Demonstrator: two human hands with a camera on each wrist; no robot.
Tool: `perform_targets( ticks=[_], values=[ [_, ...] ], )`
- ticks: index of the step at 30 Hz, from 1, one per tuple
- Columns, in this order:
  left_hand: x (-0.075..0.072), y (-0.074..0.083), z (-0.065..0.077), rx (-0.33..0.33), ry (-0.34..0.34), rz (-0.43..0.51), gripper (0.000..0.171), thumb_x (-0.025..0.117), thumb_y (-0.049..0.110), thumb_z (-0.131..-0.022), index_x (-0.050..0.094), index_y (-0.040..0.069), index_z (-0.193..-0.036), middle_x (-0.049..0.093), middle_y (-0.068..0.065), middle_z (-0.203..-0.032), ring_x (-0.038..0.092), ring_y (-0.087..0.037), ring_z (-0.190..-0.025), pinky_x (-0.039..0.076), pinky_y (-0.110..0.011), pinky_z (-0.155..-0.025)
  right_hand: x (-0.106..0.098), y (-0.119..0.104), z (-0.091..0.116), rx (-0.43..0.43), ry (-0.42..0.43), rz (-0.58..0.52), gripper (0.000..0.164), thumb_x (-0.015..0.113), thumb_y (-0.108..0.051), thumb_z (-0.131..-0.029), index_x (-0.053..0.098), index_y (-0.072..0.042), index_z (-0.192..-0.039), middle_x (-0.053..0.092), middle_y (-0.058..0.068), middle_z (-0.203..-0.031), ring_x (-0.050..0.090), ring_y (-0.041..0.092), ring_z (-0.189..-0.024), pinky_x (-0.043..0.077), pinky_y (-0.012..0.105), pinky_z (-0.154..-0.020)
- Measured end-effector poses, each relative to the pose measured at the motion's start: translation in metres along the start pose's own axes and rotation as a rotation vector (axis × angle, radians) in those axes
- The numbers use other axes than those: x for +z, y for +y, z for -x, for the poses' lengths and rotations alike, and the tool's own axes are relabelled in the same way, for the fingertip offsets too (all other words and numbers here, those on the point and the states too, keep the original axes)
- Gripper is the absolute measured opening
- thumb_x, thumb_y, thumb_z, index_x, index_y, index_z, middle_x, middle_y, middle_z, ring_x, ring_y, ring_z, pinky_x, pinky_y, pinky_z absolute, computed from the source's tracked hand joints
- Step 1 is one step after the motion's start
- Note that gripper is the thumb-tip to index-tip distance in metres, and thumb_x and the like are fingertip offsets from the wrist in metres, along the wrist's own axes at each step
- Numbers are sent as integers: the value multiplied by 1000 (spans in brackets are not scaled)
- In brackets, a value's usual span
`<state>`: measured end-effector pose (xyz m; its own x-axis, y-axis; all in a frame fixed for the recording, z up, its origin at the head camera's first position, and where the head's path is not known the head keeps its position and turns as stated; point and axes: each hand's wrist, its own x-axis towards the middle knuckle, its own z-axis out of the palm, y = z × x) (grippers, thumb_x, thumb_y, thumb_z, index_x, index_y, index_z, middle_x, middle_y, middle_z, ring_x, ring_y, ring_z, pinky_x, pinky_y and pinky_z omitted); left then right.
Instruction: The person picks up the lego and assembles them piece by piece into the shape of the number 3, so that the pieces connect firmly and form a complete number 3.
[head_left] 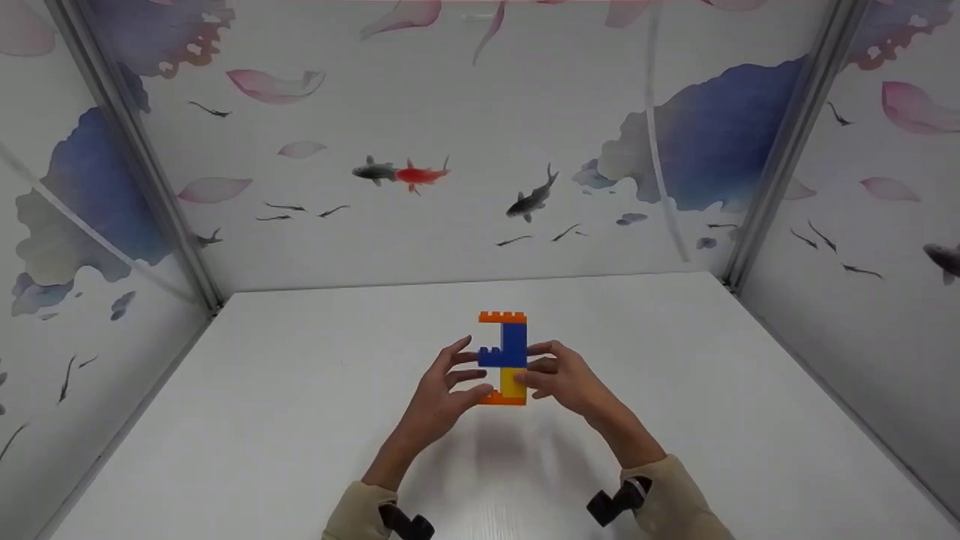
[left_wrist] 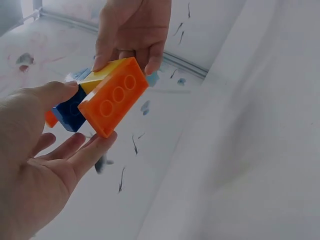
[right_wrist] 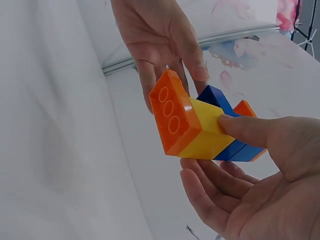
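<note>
Both hands hold a stack of toy building bricks above the white table. At its near end is an orange brick (head_left: 504,401) with hollow rings underneath, shown in the left wrist view (left_wrist: 117,97). A yellow brick (right_wrist: 206,131) joins it to the blue bricks (head_left: 514,345), and another orange brick (head_left: 502,318) caps the far end. My left hand (head_left: 442,391) holds the stack's left side, its thumb by the near orange brick and fingers spread. From the right, my right hand (head_left: 568,380) grips it, thumb on the yellow brick and fingers along the opposite side.
The white table (head_left: 300,420) spreads beneath the hands. White panels (head_left: 465,247) painted with fish, petals and blue patches enclose it at the back and both sides, with metal posts (head_left: 780,142) at the corners.
</note>
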<state>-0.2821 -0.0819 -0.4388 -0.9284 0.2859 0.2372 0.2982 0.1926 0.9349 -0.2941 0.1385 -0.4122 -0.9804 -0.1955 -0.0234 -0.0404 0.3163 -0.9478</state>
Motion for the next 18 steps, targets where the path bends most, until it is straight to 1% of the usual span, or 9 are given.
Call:
perform_targets(
  ticks=[6, 11, 14, 18],
  values=[
    [0, -4, 1, 10, -26, 16, 84, 76, 30, -89, 29, 13, -156, 40, -18, -155, 54, -38, -135, 55, -41, -100, 4, 5, -7, 6, 5, -47, 58, 73, -27, -92, 50, -2, -138, 66, 21, -130, 70, 29, -109, 61, 40, -88],
    [2, -11, 0, -13, -44, -7, 85, 78, 22, -88, 28, 11, -155, 37, -18, -158, 53, -38, -136, 55, -41, -100, 7, 11, -10, 8, 14, -71, 57, 72, -27, -92, 50, -1, -138, 66, 21, -130, 70, 31, -110, 61, 40, -86],
    [4, -16, -2, -32, -25, -31, 80, 77, 19, -88, 32, 10, -153, 40, -18, -157, 55, -37, -133, 56, -40, -98, 9, 15, -11, 4, 32, -79, 55, 72, -27, -93, 52, -3, -137, 67, 20, -129, 71, 30, -110, 61, 40, -86],
    [7, -22, -3, -67, 10, -63, 72, 77, 19, -88, 38, 12, -149, 46, -16, -152, 61, -34, -126, 58, -40, -94, 13, 20, -14, 0, 61, -79, 52, 71, -28, -93, 55, -5, -137, 68, 19, -128, 71, 28, -108, 61, 40, -87]
  ],
)
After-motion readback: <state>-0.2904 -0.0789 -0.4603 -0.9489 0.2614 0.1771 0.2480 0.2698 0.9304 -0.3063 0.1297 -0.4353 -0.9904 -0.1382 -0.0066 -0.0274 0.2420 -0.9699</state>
